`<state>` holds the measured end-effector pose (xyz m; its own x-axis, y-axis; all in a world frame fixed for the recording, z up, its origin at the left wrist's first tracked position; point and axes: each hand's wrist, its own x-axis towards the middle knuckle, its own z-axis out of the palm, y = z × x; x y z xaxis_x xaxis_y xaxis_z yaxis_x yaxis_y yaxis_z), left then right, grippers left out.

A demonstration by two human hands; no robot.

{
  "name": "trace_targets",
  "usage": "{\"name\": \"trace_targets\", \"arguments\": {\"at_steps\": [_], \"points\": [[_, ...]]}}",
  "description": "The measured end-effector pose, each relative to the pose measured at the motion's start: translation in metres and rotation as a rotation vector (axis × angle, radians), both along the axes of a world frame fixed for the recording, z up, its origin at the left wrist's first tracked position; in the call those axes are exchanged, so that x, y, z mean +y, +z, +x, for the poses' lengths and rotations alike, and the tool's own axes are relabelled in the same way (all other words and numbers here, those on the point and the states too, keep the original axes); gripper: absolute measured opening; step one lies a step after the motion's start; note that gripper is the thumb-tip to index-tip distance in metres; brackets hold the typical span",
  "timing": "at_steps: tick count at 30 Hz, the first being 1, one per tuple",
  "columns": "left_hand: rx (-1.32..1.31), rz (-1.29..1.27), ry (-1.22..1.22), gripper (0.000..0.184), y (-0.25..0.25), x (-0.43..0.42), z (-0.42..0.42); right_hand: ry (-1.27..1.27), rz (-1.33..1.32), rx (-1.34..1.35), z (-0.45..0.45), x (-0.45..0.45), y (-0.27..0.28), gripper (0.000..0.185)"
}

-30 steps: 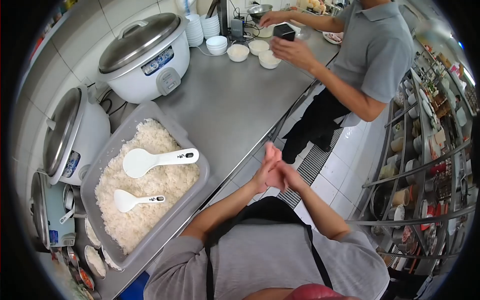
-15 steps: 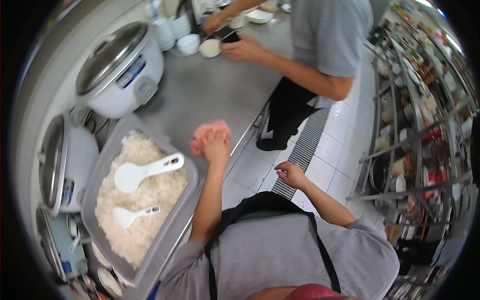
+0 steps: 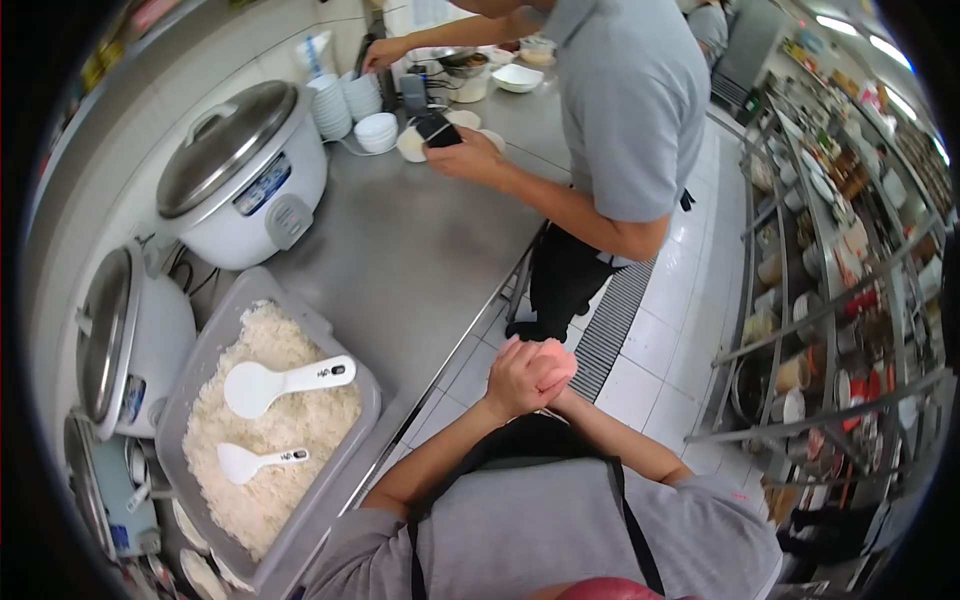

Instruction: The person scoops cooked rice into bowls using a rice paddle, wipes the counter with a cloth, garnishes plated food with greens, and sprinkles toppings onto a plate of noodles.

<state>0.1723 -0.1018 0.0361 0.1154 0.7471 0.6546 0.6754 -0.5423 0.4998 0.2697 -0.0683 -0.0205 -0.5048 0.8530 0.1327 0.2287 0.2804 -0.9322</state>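
Note:
My left hand is closed round a pink cloth, in front of my black apron and off the counter's front edge. My right hand is pressed against the cloth from the other side, mostly hidden behind the cloth and my left hand. To the left, a grey tub holds cooked rice. A large white paddle and a smaller white spoon lie on the rice.
Rice cookers stand along the wall. Stacked white bowls sit at the steel counter's back. A co-worker stands ahead, holding a black device. Shelves with containers line the right side.
The pink cloth has moved from the counter back to between my hands, which have come together. The co-worker's far hand has shifted to the stacked bowls. The view has tilted up.

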Motion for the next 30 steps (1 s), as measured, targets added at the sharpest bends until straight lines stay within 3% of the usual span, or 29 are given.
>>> {"name": "trace_targets", "arguments": {"at_steps": [2,4,5,6,7,9,11,12,14,15,16,18,20,22,23,25,26,28,30], "points": [[-0.048,0.294,-0.077,0.025,-0.001,0.012,-0.011,0.087,0.234,-0.033,0.003,0.007,0.027,0.041],[-0.163,0.246,-0.047,0.021,0.018,0.008,-0.022,0.179,0.535,-0.034,0.007,0.015,0.052,0.041],[-0.210,0.084,-0.003,0.021,0.020,0.004,-0.032,0.299,-0.182,0.003,0.017,0.010,0.068,0.040],[-0.258,-0.075,0.033,0.022,0.021,0.001,-0.042,0.213,-0.345,0.149,0.015,0.010,0.070,0.032],[-0.438,-0.285,0.018,0.034,0.016,-0.002,-0.051,0.165,-0.395,0.277,0.006,0.006,0.085,0.029],[-0.539,-0.232,-0.115,0.041,0.016,-0.003,-0.057,0.123,-0.431,0.388,-0.013,0.008,0.099,0.027],[-0.604,-0.174,-0.324,0.056,0.019,-0.011,-0.064,-0.075,-0.112,0.346,-0.024,0.011,0.094,0.027],[-0.619,-0.171,-0.319,0.056,0.024,-0.021,-0.065,-0.070,-0.113,0.331,-0.030,0.014,0.097,0.027],[-0.554,-0.269,-0.029,0.062,0.037,-0.042,-0.063,-0.123,-0.152,0.301,-0.040,0.029,0.113,0.030],[-0.396,-0.141,0.213,0.055,0.048,-0.051,-0.065,-0.109,-0.071,0.168,-0.045,0.041,0.116,0.035],[-0.395,-0.148,0.211,0.055,0.056,-0.062,-0.071,-0.113,-0.076,0.168,-0.055,0.052,0.116,0.035],[-0.280,-0.233,0.230,0.031,0.071,-0.086,-0.095,0.013,0.150,-0.121,-0.082,0.070,0.113,0.038],[-0.321,-0.154,0.317,0.014,0.091,-0.107,-0.114,0.026,0.603,-0.283,-0.103,0.076,0.113,0.046],[-0.247,-0.014,0.468,0.009,0.099,-0.129,-0.138,0.294,0.713,-0.384,-0.120,0.087,0.087,0.058],[-0.177,0.027,0.555,0.008,0.101,-0.142,-0.151,0.301,0.704,-0.384,-0.128,0.088,0.067,0.058],[-0.184,0.141,0.801,0.010,0.099,-0.163,-0.174,0.501,0.883,-0.711,-0.144,0.084,0.032,0.062],[-0.149,0.171,0.953,0.012,0.098,-0.171,-0.186,0.533,0.867,-0.703,-0.155,0.088,0.026,0.062],[-0.117,0.129,1.238,0.018,0.096,-0.194,-0.204,0.331,0.997,-0.796,-0.190,0.107,0.020,0.064],[-0.035,0.068,1.455,0.021,0.092,-0.215,-0.217,0.148,1.018,-0.653,-0.226,0.145,0.013,0.059]]}}
